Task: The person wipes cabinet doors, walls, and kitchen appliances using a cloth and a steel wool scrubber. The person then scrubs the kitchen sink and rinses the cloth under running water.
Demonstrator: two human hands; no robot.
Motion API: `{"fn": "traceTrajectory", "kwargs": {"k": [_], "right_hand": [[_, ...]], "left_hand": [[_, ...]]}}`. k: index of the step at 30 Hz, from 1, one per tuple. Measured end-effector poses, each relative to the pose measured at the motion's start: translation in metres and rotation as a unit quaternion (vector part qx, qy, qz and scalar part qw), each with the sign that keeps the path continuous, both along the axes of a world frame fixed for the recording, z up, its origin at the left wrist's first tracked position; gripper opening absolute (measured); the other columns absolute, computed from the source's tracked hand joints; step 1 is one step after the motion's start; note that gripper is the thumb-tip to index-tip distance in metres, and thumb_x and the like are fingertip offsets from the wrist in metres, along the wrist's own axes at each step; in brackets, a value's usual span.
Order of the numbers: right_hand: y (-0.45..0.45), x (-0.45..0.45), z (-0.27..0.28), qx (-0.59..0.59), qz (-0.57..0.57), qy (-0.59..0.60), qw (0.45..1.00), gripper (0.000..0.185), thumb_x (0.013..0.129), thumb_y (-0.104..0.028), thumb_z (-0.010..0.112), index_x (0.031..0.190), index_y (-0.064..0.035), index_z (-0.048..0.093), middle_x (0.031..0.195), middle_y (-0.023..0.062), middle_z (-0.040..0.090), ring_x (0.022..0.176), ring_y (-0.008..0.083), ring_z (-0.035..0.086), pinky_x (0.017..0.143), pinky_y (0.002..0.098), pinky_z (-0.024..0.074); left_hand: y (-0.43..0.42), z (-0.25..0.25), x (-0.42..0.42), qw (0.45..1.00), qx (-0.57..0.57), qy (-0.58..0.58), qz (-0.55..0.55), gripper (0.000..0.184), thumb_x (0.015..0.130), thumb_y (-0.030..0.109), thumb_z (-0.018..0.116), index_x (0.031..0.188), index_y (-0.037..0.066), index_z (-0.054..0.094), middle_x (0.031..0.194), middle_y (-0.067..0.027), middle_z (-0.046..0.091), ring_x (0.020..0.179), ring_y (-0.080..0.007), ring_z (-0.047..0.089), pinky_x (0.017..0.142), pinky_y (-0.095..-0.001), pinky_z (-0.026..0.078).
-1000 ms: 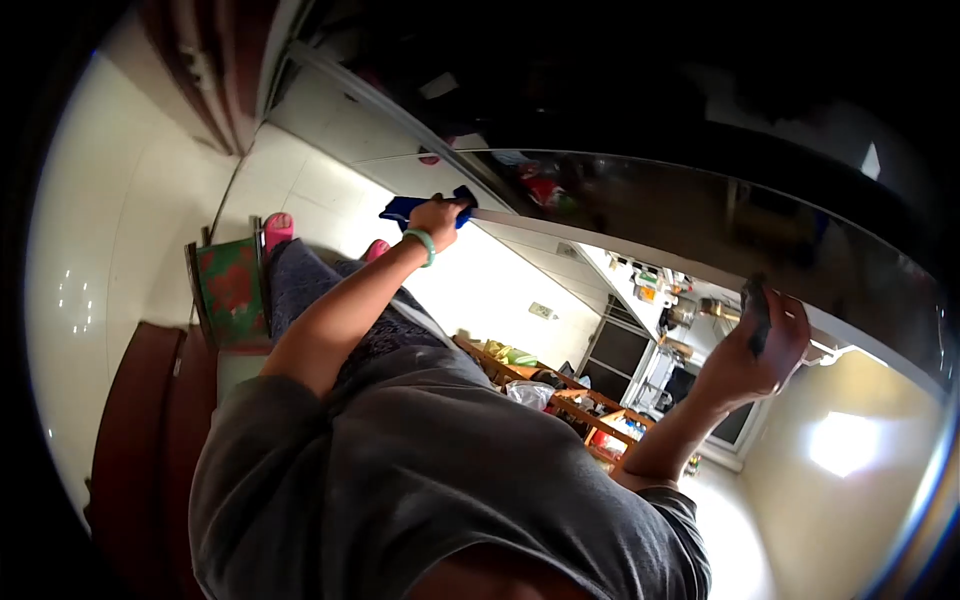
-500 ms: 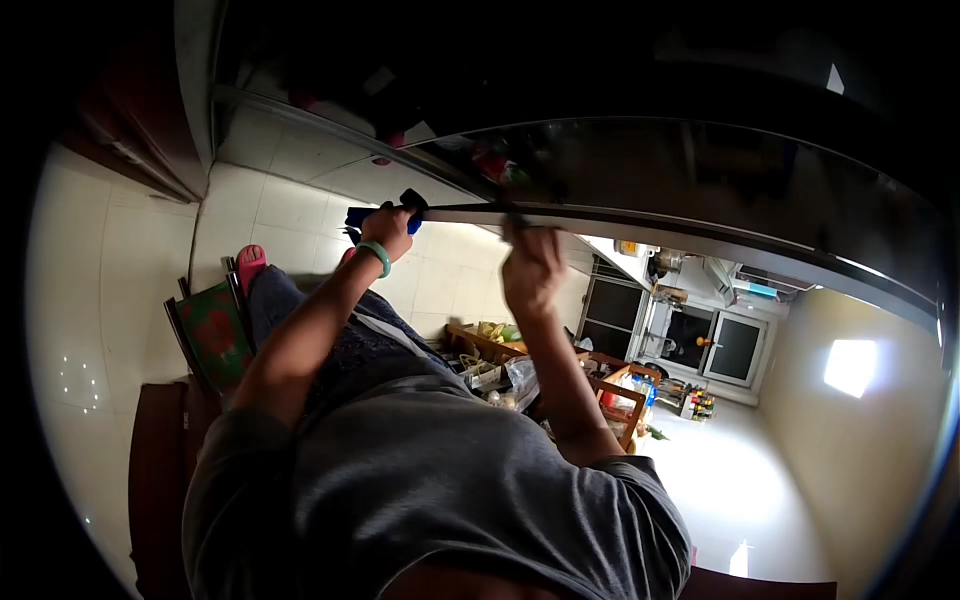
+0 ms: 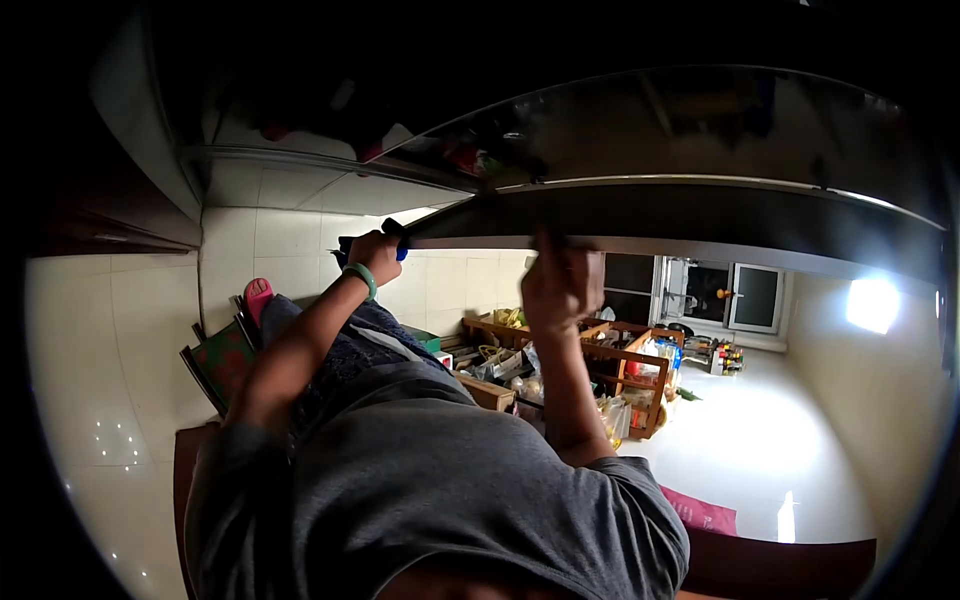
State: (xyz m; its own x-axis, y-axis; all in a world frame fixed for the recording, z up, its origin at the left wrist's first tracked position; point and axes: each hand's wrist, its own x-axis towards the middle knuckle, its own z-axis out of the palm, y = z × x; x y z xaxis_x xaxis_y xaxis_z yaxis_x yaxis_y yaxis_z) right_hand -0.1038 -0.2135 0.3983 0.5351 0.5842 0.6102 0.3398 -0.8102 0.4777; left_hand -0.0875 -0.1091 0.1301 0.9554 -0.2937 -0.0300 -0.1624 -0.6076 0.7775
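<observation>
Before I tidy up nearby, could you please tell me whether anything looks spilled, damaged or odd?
No spill or damage stands out near the left hand or the blurred right hand. Only the wooden rack looks untidy, because its mixed goods seem jumbled together.

The left arm point(image 3: 295, 360) reached forward and inward, slanting across the view, its hand point(image 3: 374, 258) closed with the fingers point(image 3: 390, 243) curled in. The right forearm point(image 3: 578, 395) stood nearly upright in the picture, leaning slightly inward toward the right hand point(image 3: 560, 292), whose bent fingers point(image 3: 582, 264) were motion-blurred. Both hands were raised in front, well apart.
</observation>
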Motion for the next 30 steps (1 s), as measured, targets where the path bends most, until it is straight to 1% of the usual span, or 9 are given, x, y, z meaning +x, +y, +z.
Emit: {"fn": "traceTrajectory", "kwargs": {"k": [2,7,10,13,16,20,23,25,30], "right_hand": [[-0.007,-0.006,-0.007,0.012,0.013,0.046,0.999,0.034,0.062,0.007,0.058,0.091,-0.0064,0.069,0.076,0.0066,0.048,0.061,0.0205,0.051,0.051,0.0289,0.0448],[-0.008,-0.014,0.017,0.084,-0.001,-0.006,0.996,0.027,0.068,0.006,0.055,0.089,-0.0052,0.068,0.090,0.0098,0.052,0.069,0.0201,0.052,0.053,0.0274,0.0438],[-0.011,-0.022,0.023,0.146,0.011,0.020,0.989,0.035,0.066,-0.005,0.061,0.101,-0.0027,0.063,0.101,0.0153,0.051,0.081,0.0246,0.053,0.058,0.0280,0.0446],[-0.021,-0.020,0.005,0.178,0.056,0.046,0.981,0.040,0.067,-0.012,0.068,0.105,-0.0022,0.061,0.108,0.0152,0.046,0.078,0.0238,0.050,0.060,0.0284,0.0446],[-0.028,-0.024,-0.004,0.200,0.049,0.027,0.978,0.030,0.068,0.002,0.067,0.097,-0.0041,0.066,0.101,0.0106,0.047,0.077,0.0219,0.052,0.061,0.0291,0.0453],[-0.031,-0.032,0.012,0.179,0.080,0.002,0.980,0.026,0.064,0.008,0.067,0.088,-0.0034,0.069,0.092,0.0085,0.050,0.075,0.0219,0.053,0.060,0.0287,0.0454],[-0.041,-0.040,0.022,0.225,0.160,-0.024,0.961,0.031,0.057,0.012,0.065,0.085,-0.0001,0.068,0.076,0.0071,0.051,0.063,0.0215,0.053,0.053,0.0288,0.0449],[-0.045,-0.045,0.030,0.240,0.159,-0.046,0.956,0.031,0.056,0.012,0.065,0.085,0.0005,0.068,0.076,0.0074,0.051,0.062,0.0213,0.053,0.052,0.0290,0.0445],[-0.053,-0.061,0.063,0.295,0.149,-0.077,0.941,0.037,0.048,0.013,0.062,0.083,0.0011,0.068,0.071,0.0071,0.049,0.060,0.0211,0.052,0.050,0.0287,0.0436]], "left_hand": [[-0.001,0.002,-0.001,0.999,0.018,0.033,-0.008,0.024,0.066,0.013,0.056,0.088,0.007,0.062,0.079,-0.0174,0.063,0.077,-0.0312,0.061,0.070,-0.0404,0.050],[0.003,0.014,0.005,0.992,0.052,0.082,-0.075,0.027,0.066,0.017,0.054,0.089,0.006,0.062,0.086,-0.0171,0.064,0.084,-0.0306,0.062,0.075,-0.0387,0.049],[0.001,0.017,0.007,0.993,0.039,0.066,-0.088,0.023,0.064,0.017,0.055,0.082,0.005,0.063,0.081,-0.0165,0.064,0.079,-0.0313,0.062,0.072,-0.0391,0.050],[0.000,0.035,0.005,0.994,0.049,0.048,-0.091,0.023,0.063,0.018,0.055,0.080,0.006,0.064,0.078,-0.0164,0.064,0.076,-0.0320,0.062,0.070,-0.0399,0.050],[-0.002,0.048,-0.002,0.993,0.051,-0.003,-0.102,0.023,0.070,0.025,0.058,0.083,0.007,0.062,0.075,-0.0172,0.063,0.073,-0.0343,0.061,0.068,-0.0439,0.049],[-0.005,0.066,-0.008,0.990,0.075,-0.036,-0.116,0.036,0.065,0.038,0.068,0.086,0.008,0.063,0.081,-0.0140,0.064,0.074,-0.0323,0.062,0.070,-0.0408,0.049],[-0.011,0.086,-0.013,0.979,0.129,-0.011,-0.158,0.043,0.067,0.049,0.064,0.081,0.008,0.066,0.079,-0.0133,0.064,0.075,-0.0308,0.062,0.071,-0.0400,0.049],[-0.014,0.097,-0.013,0.971,0.153,0.003,-0.183,0.051,0.069,0.058,0.058,0.076,0.008,0.067,0.076,-0.0133,0.065,0.075,-0.0299,0.062,0.070,-0.0398,0.049],[-0.025,0.114,-0.021,0.968,0.126,-0.070,-0.206,0.048,0.067,0.053,0.061,0.074,0.006,0.067,0.075,-0.0146,0.065,0.071,-0.0296,0.063,0.066,-0.0396,0.049]]}}
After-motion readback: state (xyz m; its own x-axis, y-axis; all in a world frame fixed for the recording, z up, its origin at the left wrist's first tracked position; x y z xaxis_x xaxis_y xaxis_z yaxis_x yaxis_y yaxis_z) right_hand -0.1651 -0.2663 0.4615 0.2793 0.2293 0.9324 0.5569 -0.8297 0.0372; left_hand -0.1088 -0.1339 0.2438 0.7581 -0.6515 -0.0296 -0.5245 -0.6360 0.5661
